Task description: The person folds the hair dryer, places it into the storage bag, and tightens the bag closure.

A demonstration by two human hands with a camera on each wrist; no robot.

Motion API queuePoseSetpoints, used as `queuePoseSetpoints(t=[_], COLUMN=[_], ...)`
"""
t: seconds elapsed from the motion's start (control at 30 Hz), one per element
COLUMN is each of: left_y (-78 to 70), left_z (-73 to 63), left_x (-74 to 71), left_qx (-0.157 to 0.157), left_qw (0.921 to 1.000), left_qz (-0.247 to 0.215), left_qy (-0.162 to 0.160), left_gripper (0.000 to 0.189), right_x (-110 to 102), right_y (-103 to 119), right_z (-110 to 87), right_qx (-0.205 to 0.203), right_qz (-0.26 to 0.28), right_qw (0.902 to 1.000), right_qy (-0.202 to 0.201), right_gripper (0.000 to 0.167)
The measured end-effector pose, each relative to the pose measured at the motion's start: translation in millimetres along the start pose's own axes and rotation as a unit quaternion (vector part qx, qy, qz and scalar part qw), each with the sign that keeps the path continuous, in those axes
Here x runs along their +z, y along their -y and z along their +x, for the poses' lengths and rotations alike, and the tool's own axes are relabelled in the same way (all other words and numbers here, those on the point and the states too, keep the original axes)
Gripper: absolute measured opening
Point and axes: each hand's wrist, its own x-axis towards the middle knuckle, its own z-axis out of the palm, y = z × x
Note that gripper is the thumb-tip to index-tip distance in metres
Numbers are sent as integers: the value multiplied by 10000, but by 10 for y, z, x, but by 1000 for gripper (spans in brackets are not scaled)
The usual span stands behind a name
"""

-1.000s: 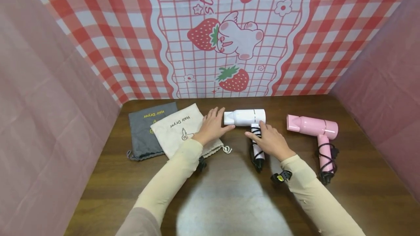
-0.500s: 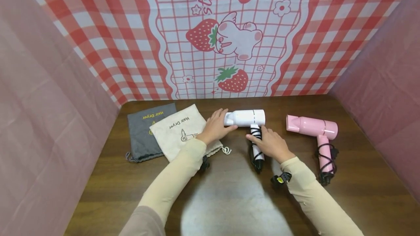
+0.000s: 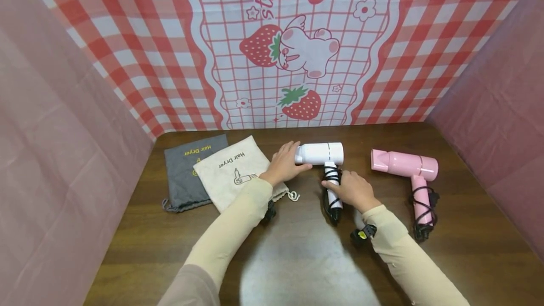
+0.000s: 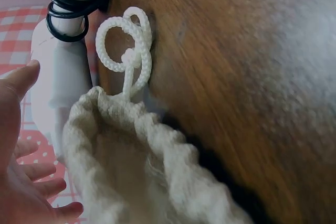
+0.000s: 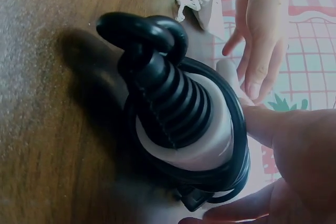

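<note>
A white hair dryer (image 3: 320, 154) lies on the wooden table, its nozzle pointing left and a black cord wound round its handle (image 5: 205, 145). My left hand (image 3: 285, 164) is at the nozzle, thumb and fingers spread to either side of it; whether they touch it is unclear. With thumb and fingers on opposite sides, my right hand (image 3: 353, 189) grips the corded handle. In the left wrist view, my left fingers (image 4: 44, 174) are extended. Below my left forearm lies a cream drawstring bag (image 3: 231, 164), partly covering a dark grey bag (image 3: 184, 174).
A pink hair dryer (image 3: 403, 164) with its cord wrapped lies to the right. The cream bag's white drawstring loop (image 4: 123, 43) sticks out near my left wrist. A red-checked strawberry cloth (image 3: 297, 60) hangs behind the table, with pink cloths (image 3: 488, 107) at the sides.
My left hand has moved right over the white hair dryer's nozzle. My right hand has slid slightly down the handle, its fingers drawing in. The hair dryer has hardly moved.
</note>
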Motion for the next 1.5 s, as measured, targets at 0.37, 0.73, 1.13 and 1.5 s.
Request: queuePoseSetpoints(t=[0.37, 0.73, 1.13, 1.5], left_y=[-55, -49, -43, -83], left_z=[50, 163, 274, 331], left_x=[42, 29, 152, 121], left_qx=[47, -29, -90, -180], left_qw=[9997, 9996, 9994, 9995], left_qz=[-56, 64, 42, -176], left_qy=[221, 260, 316, 190], left_gripper=[86, 86, 88, 73], right_x=[42, 20, 134, 165], right_y=[-1, 29, -20, -54], right_z=[24, 79, 39, 13], right_qx=[39, -1, -85, -77], right_qz=[181, 182, 337, 776], right_qw=[9994, 9991, 9986, 9969], right_qy=[280, 376, 402, -51], right_gripper=[52, 51, 57, 52])
